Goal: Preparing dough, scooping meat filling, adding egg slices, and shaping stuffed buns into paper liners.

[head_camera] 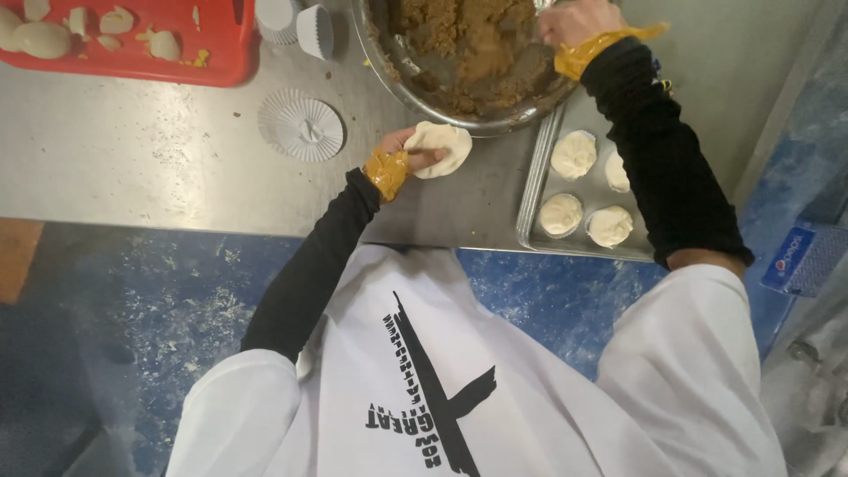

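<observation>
My left hand (408,152) holds a flat round of pale dough (444,147) just above the steel table (132,159), near the rim of a big metal bowl (415,84). The bowl holds brown crumbly filling (468,35). My right hand (574,19) reaches into the bowl at its right side, fingers closed in the filling; what it grips is hidden. Both wrists wear crumpled yellow glove cuffs over black sleeves.
A metal baking tray (534,190) at the right holds several filled dough pieces in paper cups. Flattened and stacked white paper cups (300,124) lie left of the bowl. A red tray (132,57) with dough scraps sits at the far left. Blue floor shows below the table edge.
</observation>
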